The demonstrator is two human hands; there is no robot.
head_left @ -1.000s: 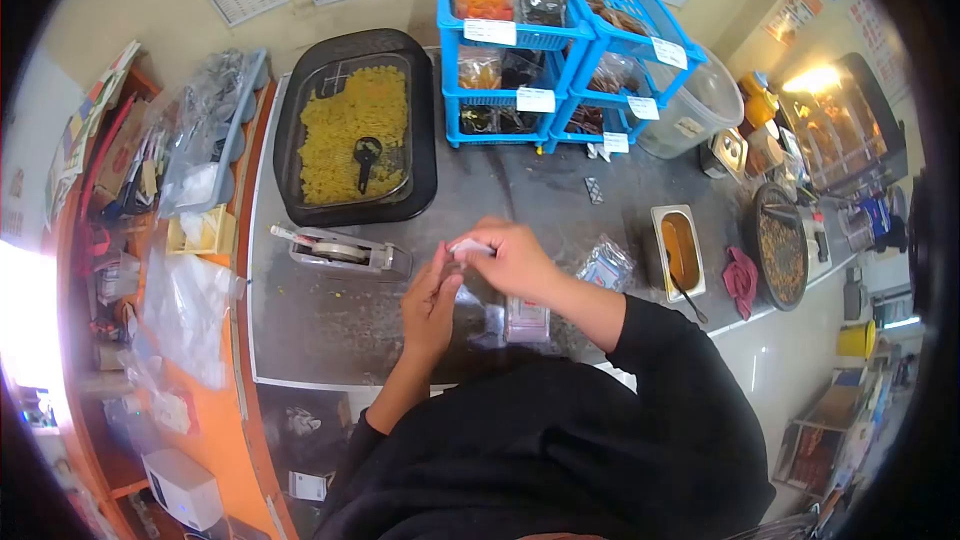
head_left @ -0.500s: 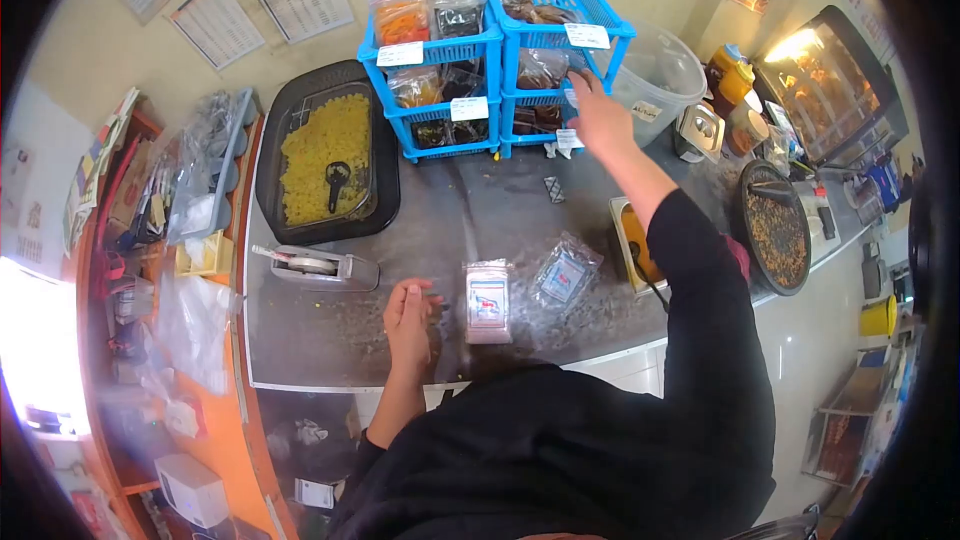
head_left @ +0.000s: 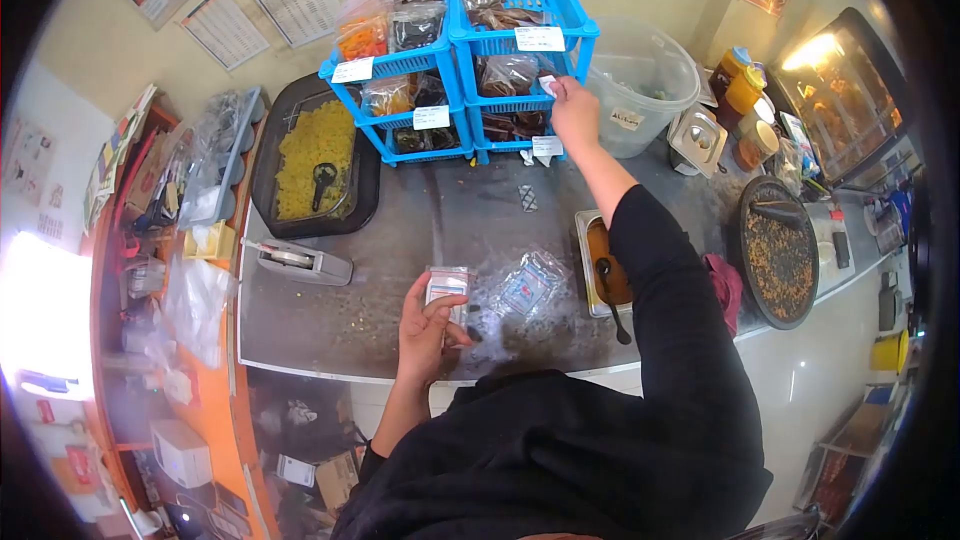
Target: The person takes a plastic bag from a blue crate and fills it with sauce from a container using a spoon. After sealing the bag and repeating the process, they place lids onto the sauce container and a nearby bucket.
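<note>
Hands are well apart: the left hand (head_left: 425,328) is closed around a small packet (head_left: 447,285), holding it just above the near part of the grey tabletop (head_left: 400,225), while the right hand (head_left: 575,108) is stretched out to the blue basket rack (head_left: 470,40) at the back, its fingertips pinched on a white tag (head_left: 548,86) at the rack's middle tier. A second clear packet (head_left: 528,285) lies flat just right of the held one. A tape dispenser (head_left: 300,262) sits to the left, near a black tray of yellow bits (head_left: 315,155)
</note>
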